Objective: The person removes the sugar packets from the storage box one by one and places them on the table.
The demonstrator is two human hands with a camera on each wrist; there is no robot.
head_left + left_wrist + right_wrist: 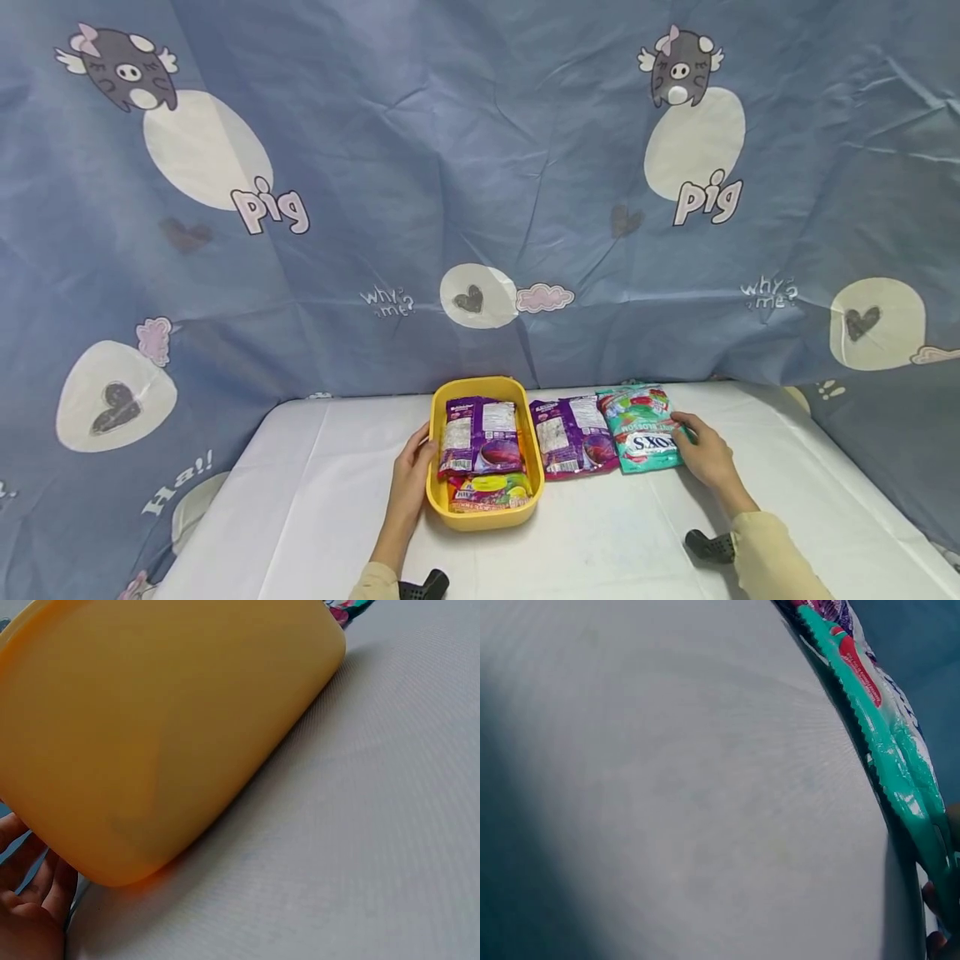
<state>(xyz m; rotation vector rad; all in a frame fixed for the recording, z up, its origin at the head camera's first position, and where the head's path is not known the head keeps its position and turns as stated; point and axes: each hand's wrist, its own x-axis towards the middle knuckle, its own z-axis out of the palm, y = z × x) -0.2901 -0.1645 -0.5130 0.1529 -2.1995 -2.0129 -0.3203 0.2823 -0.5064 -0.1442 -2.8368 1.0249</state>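
Observation:
In the head view a yellow plastic bin (487, 522) stands at the middle of the table. It contains a purple candy bag (459, 433) over a red and yellow candy bag (487, 493). Against the bin's left side rests my left hand (413, 467), its fingers (56, 889) lying along the outer wall near a corner in the left wrist view. My right hand (707, 457) pinches the right edge of a teal FOX'S candy bag (641, 425). In the right wrist view, fingertips (930, 898) show below that bag's edge, which stands slightly off the cloth.
Another purple candy bag (573, 437) lies between the bin and the teal bag. A white cloth (600, 542) covers the table. Behind it hangs a blue printed curtain (480, 208). Black wrist devices (708, 547) are worn at both wrists.

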